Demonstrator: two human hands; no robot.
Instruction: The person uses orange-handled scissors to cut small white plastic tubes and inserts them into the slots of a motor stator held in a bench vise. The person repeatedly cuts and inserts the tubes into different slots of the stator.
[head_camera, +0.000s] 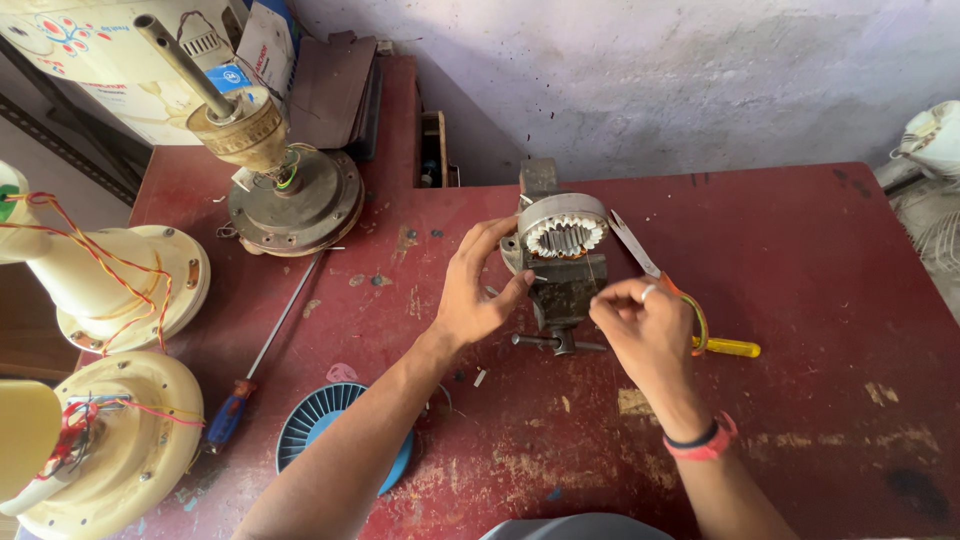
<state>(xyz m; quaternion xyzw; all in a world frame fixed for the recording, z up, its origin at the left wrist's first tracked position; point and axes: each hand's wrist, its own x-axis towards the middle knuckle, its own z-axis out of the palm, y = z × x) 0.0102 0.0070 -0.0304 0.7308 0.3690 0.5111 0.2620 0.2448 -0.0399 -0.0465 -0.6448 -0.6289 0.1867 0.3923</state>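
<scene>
On the scuffed red bench (800, 300), the left hand (470, 295) cups a toothed steel stator ring (563, 232) clamped in a grimy vise (560, 295); the right hand (640, 325) pinches perhaps thin wire.

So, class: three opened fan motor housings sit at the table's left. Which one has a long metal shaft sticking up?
The dark brown round one at the back. Its grey shaft rises from a brass-coloured hub; the two cream housings nearer the front show only loose wires.
</scene>
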